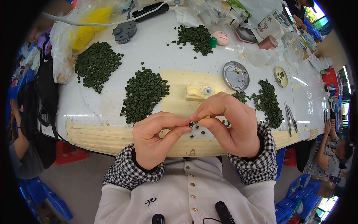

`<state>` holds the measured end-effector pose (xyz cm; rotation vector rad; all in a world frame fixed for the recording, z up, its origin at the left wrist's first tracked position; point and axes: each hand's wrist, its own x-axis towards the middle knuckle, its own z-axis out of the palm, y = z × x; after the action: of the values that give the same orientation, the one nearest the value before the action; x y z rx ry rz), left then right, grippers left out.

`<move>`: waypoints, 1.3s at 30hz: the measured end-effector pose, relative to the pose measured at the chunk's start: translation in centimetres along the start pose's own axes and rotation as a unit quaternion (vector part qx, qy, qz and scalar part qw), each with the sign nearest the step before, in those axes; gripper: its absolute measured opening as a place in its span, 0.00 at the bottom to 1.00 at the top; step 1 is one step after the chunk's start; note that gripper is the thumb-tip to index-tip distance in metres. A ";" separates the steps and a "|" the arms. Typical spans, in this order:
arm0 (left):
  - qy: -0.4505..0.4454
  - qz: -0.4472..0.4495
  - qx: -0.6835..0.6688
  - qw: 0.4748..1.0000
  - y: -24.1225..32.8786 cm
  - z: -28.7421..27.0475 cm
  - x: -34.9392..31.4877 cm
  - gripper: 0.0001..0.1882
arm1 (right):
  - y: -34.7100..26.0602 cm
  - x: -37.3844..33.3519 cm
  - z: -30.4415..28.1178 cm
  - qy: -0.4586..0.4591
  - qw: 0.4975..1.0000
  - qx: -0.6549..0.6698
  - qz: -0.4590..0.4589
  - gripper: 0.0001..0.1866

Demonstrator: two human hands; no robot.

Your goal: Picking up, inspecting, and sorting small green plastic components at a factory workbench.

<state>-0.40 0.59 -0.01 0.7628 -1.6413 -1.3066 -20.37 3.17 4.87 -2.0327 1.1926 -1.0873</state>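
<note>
My left hand is closed, thumb and forefinger pinching a small dark green part above the table's front edge. Just to its right, my right hand is closed on a thin dark tool with a yellowish end; its tip meets the part, though the fingers hide most of it. A few loose dark green pieces lie on the table below the fingertips. Beyond my hands sits a cream-taped block with a round white and grey fitting on top. Left of it is a big heap of small green parts.
More green heaps lie at the far left, far middle and right. A round metal dish, a small round lid and tweezers are on the right. Plastic bags cover the far left; people sit at both sides.
</note>
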 end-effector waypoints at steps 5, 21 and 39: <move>0.002 0.000 0.009 1.000 0.0 -0.1 -0.1 0.08 | 0.8 -0.1 0.4 0.133 0.990 0.038 0.005 0.05; 0.044 -0.016 -0.025 0.999 -0.3 -0.1 -0.5 0.08 | -0.7 -0.9 -0.2 0.133 0.957 -0.256 0.012 0.16; 0.002 -0.016 -0.043 0.999 -0.3 -0.2 -0.2 0.09 | -0.3 -4.0 2.7 0.027 0.999 -0.003 0.017 0.23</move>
<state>-0.17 0.63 -0.36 0.7426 -1.5661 -1.3878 -19.10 7.02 2.24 -1.9919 1.2530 -1.1310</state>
